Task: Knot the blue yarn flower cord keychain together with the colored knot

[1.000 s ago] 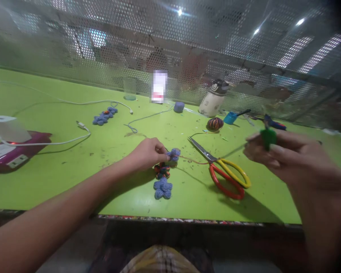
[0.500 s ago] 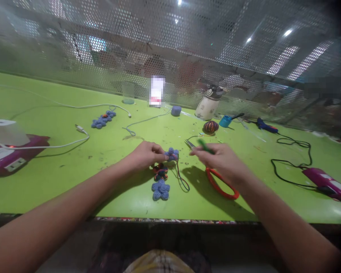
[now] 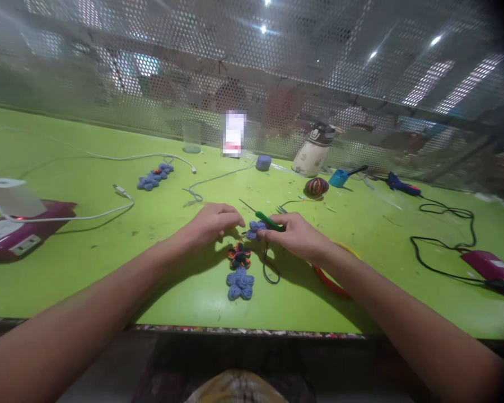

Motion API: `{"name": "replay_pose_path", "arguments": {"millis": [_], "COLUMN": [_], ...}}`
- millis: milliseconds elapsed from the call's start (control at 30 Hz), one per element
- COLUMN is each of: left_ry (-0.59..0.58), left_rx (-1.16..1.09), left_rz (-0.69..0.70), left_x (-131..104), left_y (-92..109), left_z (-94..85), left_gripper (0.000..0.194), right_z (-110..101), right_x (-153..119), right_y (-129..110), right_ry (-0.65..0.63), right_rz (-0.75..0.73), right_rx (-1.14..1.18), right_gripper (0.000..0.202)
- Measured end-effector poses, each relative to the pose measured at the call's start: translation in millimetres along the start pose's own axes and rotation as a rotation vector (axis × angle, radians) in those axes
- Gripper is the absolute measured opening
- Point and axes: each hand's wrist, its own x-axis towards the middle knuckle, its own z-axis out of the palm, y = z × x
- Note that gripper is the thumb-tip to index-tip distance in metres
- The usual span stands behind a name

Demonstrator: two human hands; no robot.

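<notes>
A green-handled crochet hook (image 3: pixel 264 217) lies in my right hand (image 3: pixel 298 235), its thin metal end pointing up and left. The same hand's thumb and finger pinch a small blue crocheted flower (image 3: pixel 255 230). My left hand (image 3: pixel 216 221) is just left of this flower, its fingers bent and apart, seemingly holding nothing. Below the flower is a dark multicoloured crocheted flower (image 3: pixel 239 256), then a larger blue flower (image 3: pixel 239 284) on the table. A dark yarn loop (image 3: pixel 271 277) hangs beside them. Scissors with orange-red handles (image 3: pixel 331 282) lie partly hidden beneath my right hand and forearm.
Farther back stand a multicoloured yarn ball (image 3: pixel 316 187), blue yarn roll (image 3: pixel 263 163), white jug (image 3: pixel 313 157) and small blue container (image 3: pixel 339 178). Crocheted flowers (image 3: pixel 155 177) lie left. Power strips (image 3: pixel 29 238) with cables and a glue gun (image 3: pixel 403 184) flank the area.
My right hand has moved left to the small blue flower and now pinches it, with the hook swung leftward. My left fingers have come off the flower.
</notes>
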Motion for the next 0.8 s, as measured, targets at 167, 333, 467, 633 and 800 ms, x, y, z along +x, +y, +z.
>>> {"name": "replay_pose_path", "arguments": {"millis": [167, 333, 467, 633, 800], "left_ry": [-0.123, -0.129, -0.131, -0.023, 0.011], "left_rx": [0.068, -0.012, -0.32, -0.449, -0.437], "left_rz": [0.066, -0.013, -0.166, -0.261, -0.216], "left_x": [1, 0, -2, -2, -1], "left_y": [2, -5, -11, -5, -5], "left_z": [3.2, 5.2, 5.7, 4.8, 4.1], "left_gripper": [0.021, 0.021, 0.022, 0.019, 0.017], "right_z": [-13, -13, -8, -3, 14], "right_x": [11, 16, 14, 7, 4], "right_y": [-10, -9, -3, 0, 1], "right_ry": [-0.131, -0.136, -0.091, 0.095, 0.168], "right_rz": [-0.094, -0.113, -0.111, -0.032, 0.134], "right_rx": [-0.099, -0.059, 0.031, 0.164, 0.256], "right_gripper": [0.021, 0.022, 0.025, 0.032, 0.026]}}
